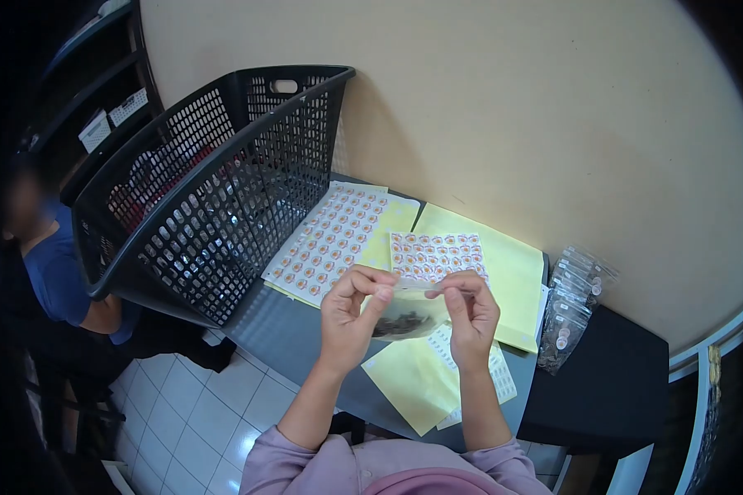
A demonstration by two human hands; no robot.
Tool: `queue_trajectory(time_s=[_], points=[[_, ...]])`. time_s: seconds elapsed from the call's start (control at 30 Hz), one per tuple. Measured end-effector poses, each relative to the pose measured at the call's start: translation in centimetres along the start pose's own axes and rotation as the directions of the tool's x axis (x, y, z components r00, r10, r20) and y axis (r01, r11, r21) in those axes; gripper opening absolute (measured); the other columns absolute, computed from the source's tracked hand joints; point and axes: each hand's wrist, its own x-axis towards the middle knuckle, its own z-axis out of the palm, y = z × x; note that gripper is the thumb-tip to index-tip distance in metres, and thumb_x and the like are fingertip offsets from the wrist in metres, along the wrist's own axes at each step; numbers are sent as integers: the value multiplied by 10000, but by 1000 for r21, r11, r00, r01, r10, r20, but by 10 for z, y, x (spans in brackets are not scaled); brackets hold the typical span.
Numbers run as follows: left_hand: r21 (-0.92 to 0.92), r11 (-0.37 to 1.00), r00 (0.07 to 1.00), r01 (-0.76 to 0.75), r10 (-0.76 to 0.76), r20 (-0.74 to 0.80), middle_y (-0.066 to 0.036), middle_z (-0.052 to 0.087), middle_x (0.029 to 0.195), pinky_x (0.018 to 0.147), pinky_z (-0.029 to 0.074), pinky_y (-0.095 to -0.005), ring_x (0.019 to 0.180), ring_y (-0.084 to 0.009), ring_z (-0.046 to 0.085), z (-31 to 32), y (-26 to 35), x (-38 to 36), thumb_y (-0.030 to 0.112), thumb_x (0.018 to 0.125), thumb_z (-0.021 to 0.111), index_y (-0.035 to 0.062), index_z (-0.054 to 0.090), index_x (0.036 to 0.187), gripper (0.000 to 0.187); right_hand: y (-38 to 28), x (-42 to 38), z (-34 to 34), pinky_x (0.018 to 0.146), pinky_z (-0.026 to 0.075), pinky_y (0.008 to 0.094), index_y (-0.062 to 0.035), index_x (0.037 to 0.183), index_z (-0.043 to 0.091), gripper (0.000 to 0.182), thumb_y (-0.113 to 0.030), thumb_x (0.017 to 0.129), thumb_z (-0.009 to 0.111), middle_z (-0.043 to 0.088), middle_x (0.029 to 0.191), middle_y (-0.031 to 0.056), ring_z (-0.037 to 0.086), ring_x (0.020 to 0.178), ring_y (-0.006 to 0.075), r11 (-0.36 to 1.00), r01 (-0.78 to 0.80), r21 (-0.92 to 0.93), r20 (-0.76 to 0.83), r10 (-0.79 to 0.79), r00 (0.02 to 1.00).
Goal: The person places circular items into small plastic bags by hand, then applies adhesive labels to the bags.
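Head view: worn on the head, aimed forward and down, close above the fingers (380,280).
Table (289,338): seen beyond and below the fingers.

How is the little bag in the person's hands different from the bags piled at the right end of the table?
The held bag is up off the table, pinched at its top edge by both hands; the piled bags lie overlapping on the table, untouched. The held bag looks bulged with dark contents; the piled bags lie flatter. Both are small, clear plastic.
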Motion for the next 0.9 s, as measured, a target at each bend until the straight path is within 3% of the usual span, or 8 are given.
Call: queue_trajectory(time_s=[0.17, 0.3, 0.37, 0.47, 0.53, 0.6, 0.7, 0.9], points=[[176, 983, 993, -45, 26, 113, -82, 563, 826, 806, 392, -300, 869, -176, 533, -1, 8, 10, -1, 769, 564, 28, 505, 709, 89, -4, 0, 7, 655, 425, 248, 9, 816, 583, 57, 7, 759, 581, 571, 755, 83, 545, 695, 143, 995, 69, -71, -225, -83, 971], [205, 976, 997, -78, 70, 42, -87, 570, 803, 774, 403, -286, 846, -171, 540, -4, 6, 16, -2, 759, 569, 22, 510, 710, 81, -6, 4, 7, 685, 430, 258, 8, 775, 600, 58, 12, 721, 622, 594, 734, 88, 556, 725, 148, 941, 209, -266, -119, -247, 962], [198, 979, 998, -46, 37, 51, -88, 572, 803, 772, 404, -286, 839, -168, 541, -1, 9, 13, -1, 758, 572, 22, 509, 705, 85, -5, 2, 11, 698, 429, 254, 13, 758, 604, 79, 32, 690, 641, 603, 737, 91, 561, 718, 153, 974, 103, -204, -336, -168, 927], [179, 984, 999, -9, 2, 39, -89, 578, 798, 785, 405, -294, 831, -171, 549, -8, 5, 18, 11, 759, 577, 26, 510, 693, 96, -13, 3, 5, 726, 432, 280, 16, 758, 603, 84, 41, 685, 635, 604, 705, 78, 560, 679, 153, 957, 236, -169, 84, -225, 971], [35, 997, 977, 71, -77, 198, -87, 577, 789, 799, 401, -301, 838, -165, 544, -9, 10, 15, 31, 768, 576, 31, 511, 688, 103, -10, 3, 8, 785, 425, 323, -4, 758, 611, 103, 37, 670, 645, 614, 674, 68, 568, 653, 142, 967, 40, -250, -304, -117, 945], [48, 992, 971, 119, -126, 204, -84, 576, 797, 817, 391, -308, 848, -158, 536, -11, 5, 14, 52, 779, 570, 34, 512, 693, 106, -9, 6, 1, 762, 425, 276, 2, 769, 606, 105, 34, 677, 646, 618, 706, 74, 573, 670, 132, 879, 172, -445, -115, -246, 962], [-8, 989, 984, 150, -148, 96, -86, 578, 813, 826, 384, -305, 857, -159, 532, -14, 1, 17, 61, 783, 570, 33, 514, 690, 112, -13, -3, 5, 755, 417, 247, 9, 802, 597, 124, 19, 690, 650, 618, 723, 72, 573, 683, 115, 991, 6, -136, -134, -25, 991], [-102, 977, 959, 186, -158, 234, -129, 586, 930, 828, 395, -296, 918, -172, 536, -1, 12, 13, 36, 775, 564, 21, 485, 952, 195, -13, -1, 0, 720, 406, 226, 5, 918, 560, 244, -18, 700, 667, 618, 741, 63, 572, 718, 105, 986, -60, -158, -236, 21, 972]])
